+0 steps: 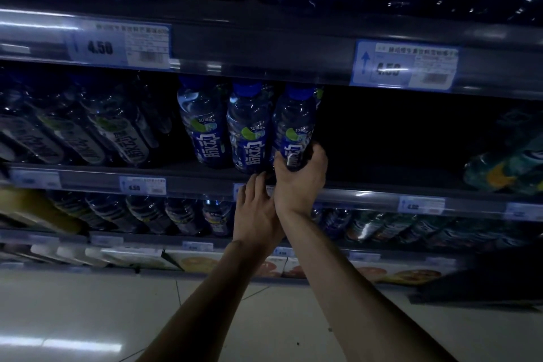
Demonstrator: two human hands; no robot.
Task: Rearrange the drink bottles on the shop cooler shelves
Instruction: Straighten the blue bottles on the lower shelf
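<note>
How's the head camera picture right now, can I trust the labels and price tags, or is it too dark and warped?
Head view: dim and blue-tinted; the three lit blue bottles read clearly, and the right hand grips the rightmost one while the left hand is open below it. The bottles at far left are dark and smeared. Shelf edges bow from the wide lens. Glare streaks the floor. The near price tag reads 4.50.

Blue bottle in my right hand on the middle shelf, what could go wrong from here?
1. The right hand grips the blue bottle only at its base, so its top could tip.
2. It stands close beside the middle bottle; a nudge might topple the row.
3. The left hand sits open at the shelf edge, holding nothing, so it may not catch a fall.
</note>
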